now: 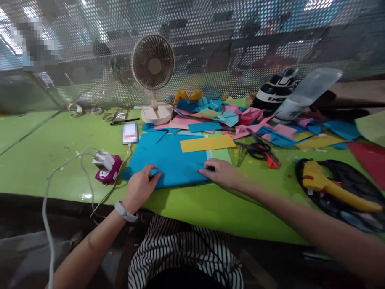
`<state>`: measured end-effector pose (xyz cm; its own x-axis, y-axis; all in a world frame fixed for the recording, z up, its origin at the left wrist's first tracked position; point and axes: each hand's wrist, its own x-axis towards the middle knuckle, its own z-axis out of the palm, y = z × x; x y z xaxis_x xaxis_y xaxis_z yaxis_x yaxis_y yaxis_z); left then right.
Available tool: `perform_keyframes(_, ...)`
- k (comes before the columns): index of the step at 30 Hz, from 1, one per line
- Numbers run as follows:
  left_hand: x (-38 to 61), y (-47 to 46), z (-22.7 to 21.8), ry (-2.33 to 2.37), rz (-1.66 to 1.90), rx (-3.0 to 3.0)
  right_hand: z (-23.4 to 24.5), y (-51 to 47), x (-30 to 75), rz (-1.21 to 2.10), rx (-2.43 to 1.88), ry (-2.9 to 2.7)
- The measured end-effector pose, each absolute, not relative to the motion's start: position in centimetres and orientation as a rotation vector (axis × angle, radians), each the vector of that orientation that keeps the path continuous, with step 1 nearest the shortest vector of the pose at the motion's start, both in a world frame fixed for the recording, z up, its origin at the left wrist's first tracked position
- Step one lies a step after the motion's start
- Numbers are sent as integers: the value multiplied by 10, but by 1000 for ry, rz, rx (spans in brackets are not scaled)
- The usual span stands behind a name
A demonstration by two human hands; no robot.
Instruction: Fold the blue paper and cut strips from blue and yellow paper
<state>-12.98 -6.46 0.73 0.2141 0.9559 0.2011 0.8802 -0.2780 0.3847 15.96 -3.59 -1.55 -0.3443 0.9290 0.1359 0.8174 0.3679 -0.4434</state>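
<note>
A large sheet of blue paper (170, 160) lies on the green tabletop in front of me, its near edge slightly raised or folded. My left hand (141, 186) pinches its near left edge between thumb and fingers. At the near right edge, my right hand (222, 172) grips the same paper with thumb and fingertips closed. Across the upper right of the blue sheet rests a yellow paper strip (208, 143). A pale green sheet (222, 155) shows from beneath it, close to my right hand.
Scissors (259, 150) lie right of the paper. Farther right, a yellow glue gun (333, 188) rests on a black tray (375, 193). Paper scraps (216, 114) pile behind, beside a fan (156, 114). A purple power adapter (109, 172), cables and a phone (130, 133) are at left.
</note>
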Motion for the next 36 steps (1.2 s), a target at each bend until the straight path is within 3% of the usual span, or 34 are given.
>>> perform_keyframes(18,-119,-41,17,1765,252,2424,-17,-45,151,218,-1764,-2191)
perform_keyframes(23,-123,-32,16,1678,282,2386,-13,-57,146,-69,-1447,-2343)
perform_keyframes(28,-127,-28,12,1629,339,2350,-21,-68,138,99,-935,-2717)
perform_keyframes(36,-129,-23,14,1595,314,2307,-22,-70,138,367,-990,-2769)
